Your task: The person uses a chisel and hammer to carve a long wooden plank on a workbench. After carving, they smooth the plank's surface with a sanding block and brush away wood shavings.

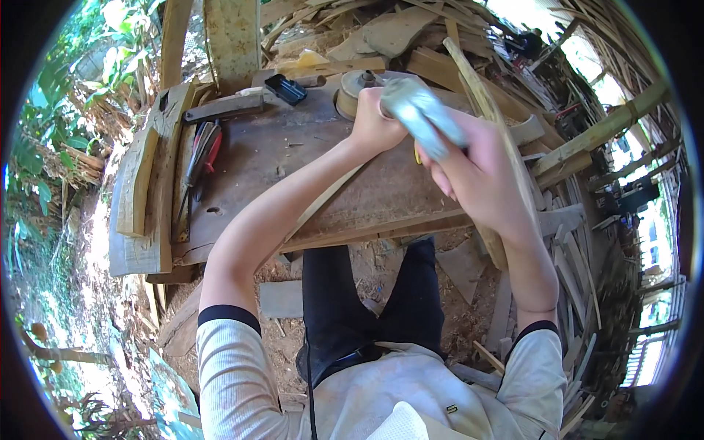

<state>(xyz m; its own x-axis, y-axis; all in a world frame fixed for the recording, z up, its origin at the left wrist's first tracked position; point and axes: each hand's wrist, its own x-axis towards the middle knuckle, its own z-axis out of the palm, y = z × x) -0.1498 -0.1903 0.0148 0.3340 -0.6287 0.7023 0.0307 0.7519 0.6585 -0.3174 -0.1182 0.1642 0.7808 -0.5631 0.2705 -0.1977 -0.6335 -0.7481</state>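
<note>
My left hand [374, 125] is closed at the back middle of the workbench [271, 183], beside a round wooden piece with a metal fitting on top [353, 89]; what it grips is hidden. My right hand [469, 165] is wrapped around a blurred silver metal tool [422, 114], raised just right of my left hand and partly over it. A small yellow bit shows below the tool. A narrow wooden strip [330, 191] runs diagonally across the bench under my left forearm.
Pliers and screwdrivers [198, 158], a dark block [224, 108] and a black plastic piece [286, 89] lie on the bench's left. Boards [136, 183] line its left end. A long pole [469, 66] slants along the right. Scrap wood [381, 37] is piled behind; foliage is at left.
</note>
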